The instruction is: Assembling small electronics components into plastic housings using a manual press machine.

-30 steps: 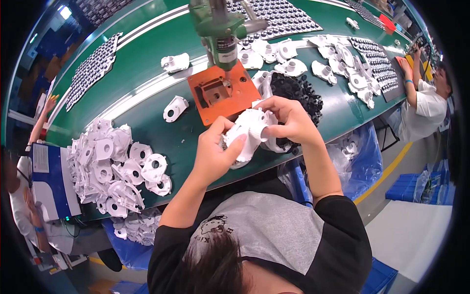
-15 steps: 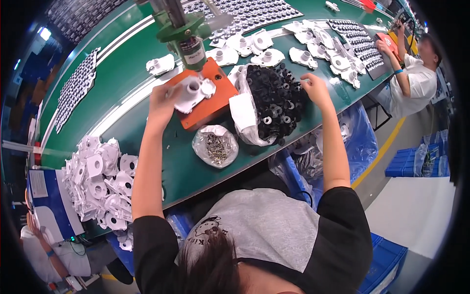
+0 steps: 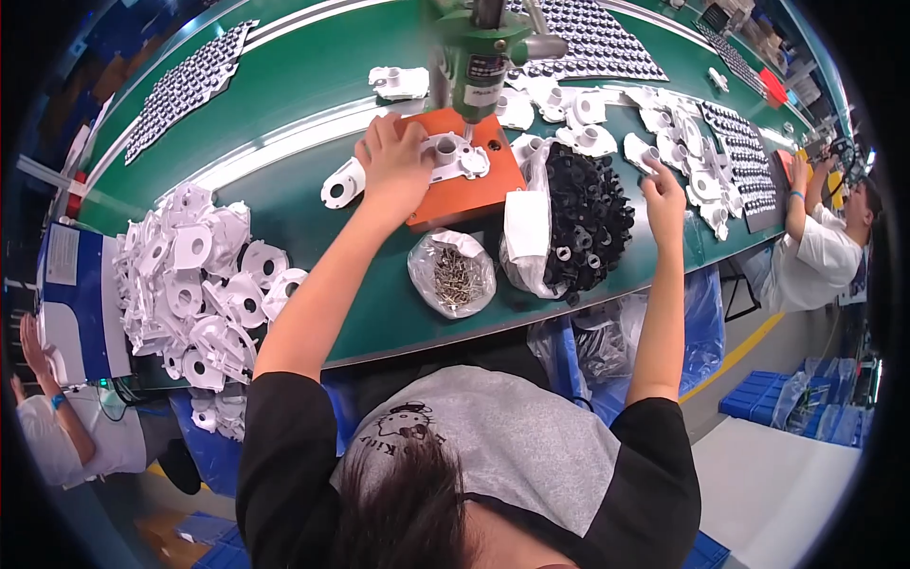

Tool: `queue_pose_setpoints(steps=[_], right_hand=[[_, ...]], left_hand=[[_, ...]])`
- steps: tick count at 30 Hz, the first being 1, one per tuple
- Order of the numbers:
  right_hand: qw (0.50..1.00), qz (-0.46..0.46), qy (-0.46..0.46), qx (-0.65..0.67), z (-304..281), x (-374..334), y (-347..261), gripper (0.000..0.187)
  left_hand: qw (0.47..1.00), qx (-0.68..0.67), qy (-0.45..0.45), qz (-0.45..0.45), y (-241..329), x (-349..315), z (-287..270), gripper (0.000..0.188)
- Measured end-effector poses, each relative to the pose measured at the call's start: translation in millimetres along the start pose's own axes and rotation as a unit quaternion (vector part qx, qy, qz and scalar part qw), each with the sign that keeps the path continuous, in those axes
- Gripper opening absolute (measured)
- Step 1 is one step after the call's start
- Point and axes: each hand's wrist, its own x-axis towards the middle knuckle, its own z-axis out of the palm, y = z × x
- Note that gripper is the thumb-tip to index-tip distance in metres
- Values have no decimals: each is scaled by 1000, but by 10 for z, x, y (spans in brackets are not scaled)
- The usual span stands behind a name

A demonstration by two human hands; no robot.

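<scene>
My left hand [image 3: 396, 169] lies over the left end of a white plastic housing [image 3: 463, 159], its fingers bent down onto it. The housing sits on an orange block [image 3: 474, 197] beneath a green press head [image 3: 479, 81], whose thin tip comes down at the housing. Another white piece [image 3: 339, 187] with a round hole is just left of that hand. My right hand [image 3: 665, 197] is raised right of the heap of black plastic parts [image 3: 590, 223], thumb and forefinger pinched close to a white housing [image 3: 641, 155]. Whatever is between those fingers is too small to make out.
A bag of small screws [image 3: 455, 275] stands before the block. White housings [image 3: 185, 284] are heaped at left, and more [image 3: 701, 180] lie at right. Trays of black parts [image 3: 597, 43] are at the back. Co-workers sit at both sides. A blue lined bin [image 3: 701, 303] is below the table edge.
The whole view has swung, shifting the table rightward in it. My left hand has moved further over the housing, which sits flatter on the block. My right hand has come nearer the white housing at right.
</scene>
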Motion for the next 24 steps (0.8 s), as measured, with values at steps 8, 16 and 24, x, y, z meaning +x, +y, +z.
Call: queue_pose_setpoints(steps=[8, 16, 24], right_hand=[[957, -139, -241, 76, 1086, 13, -1409, 20], [886, -397, -235, 42, 1416, 62, -1326, 12], [911, -367, -186, 26, 1441, 102, -1308, 10]], left_hand=[[986, -44, 19, 159, 45, -355, -109, 29], [984, -68, 44, 156, 55, -357, -93, 30], [986, -59, 47, 152, 60, -353, -78, 30]])
